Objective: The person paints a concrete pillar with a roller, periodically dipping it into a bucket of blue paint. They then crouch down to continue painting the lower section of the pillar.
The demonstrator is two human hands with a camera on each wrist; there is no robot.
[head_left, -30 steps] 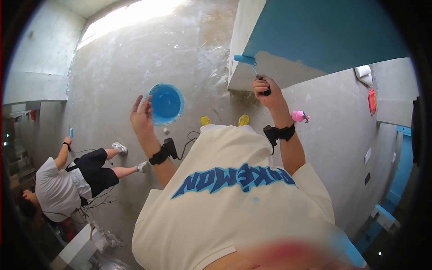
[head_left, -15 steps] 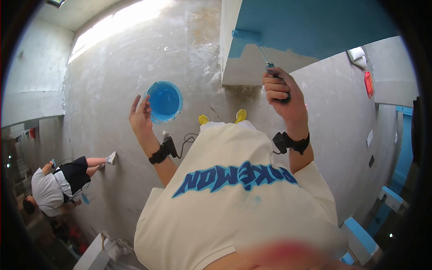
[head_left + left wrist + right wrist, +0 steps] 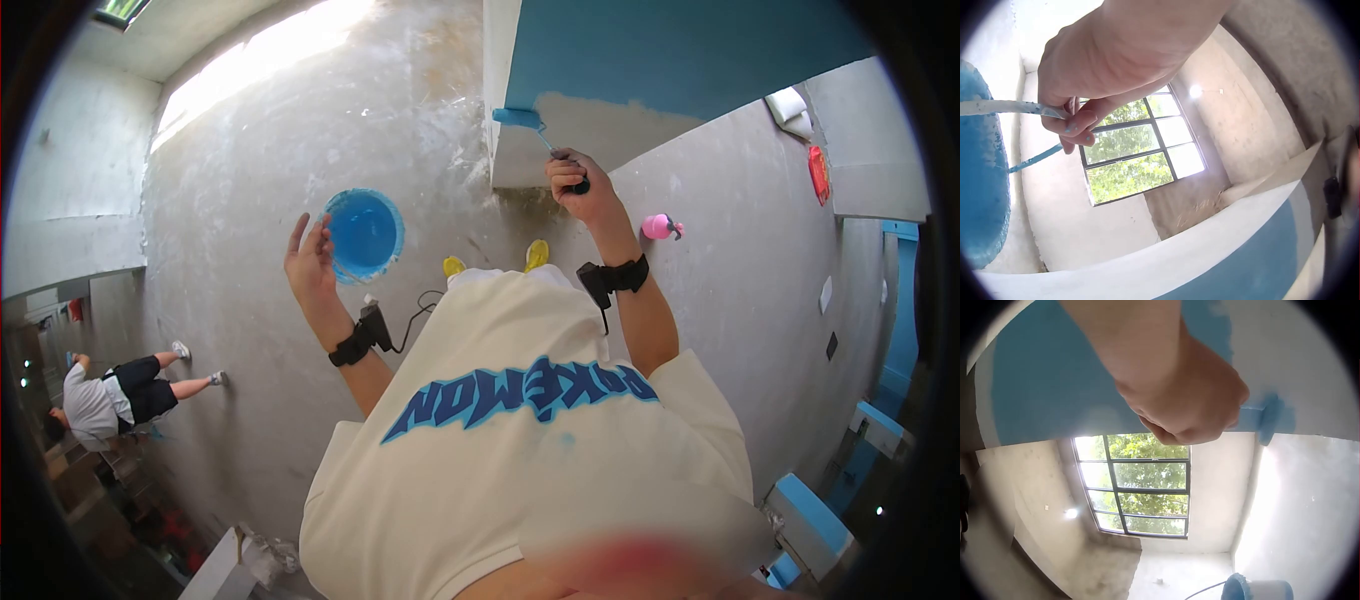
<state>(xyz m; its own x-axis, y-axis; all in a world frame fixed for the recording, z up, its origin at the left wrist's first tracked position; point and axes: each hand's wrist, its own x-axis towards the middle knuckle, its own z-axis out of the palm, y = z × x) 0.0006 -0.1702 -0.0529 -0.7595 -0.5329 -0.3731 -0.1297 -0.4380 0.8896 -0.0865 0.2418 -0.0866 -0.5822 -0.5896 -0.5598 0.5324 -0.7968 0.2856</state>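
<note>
My left hand [image 3: 312,265] holds the handle [image 3: 1010,108] of a paint bucket [image 3: 399,238]. In the left wrist view its fingers curl round that paint-smeared handle, beside the blue-coated bucket. Blue paint fills the bucket. My right hand [image 3: 583,190] grips a paint roller [image 3: 517,118] by its dark handle. The roller's blue sleeve lies at the left edge of a wall face [image 3: 680,50], on the pale lower band [image 3: 575,125] under the blue coat. From the right wrist view, the sleeve [image 3: 1268,419] shows beyond my fist, with fresh blue around it.
A pink bottle [image 3: 657,227] stands on the concrete floor [image 3: 260,230] to the right. Another person [image 3: 110,400] is at the far left. A red packet [image 3: 819,175] lies near the right wall. Black cable [image 3: 420,310] runs from my left wrist camera.
The roller went up the wall face into the blue, then came back down to the lower left edge. My left hand stayed at the bucket. The other person has moved farther off.
</note>
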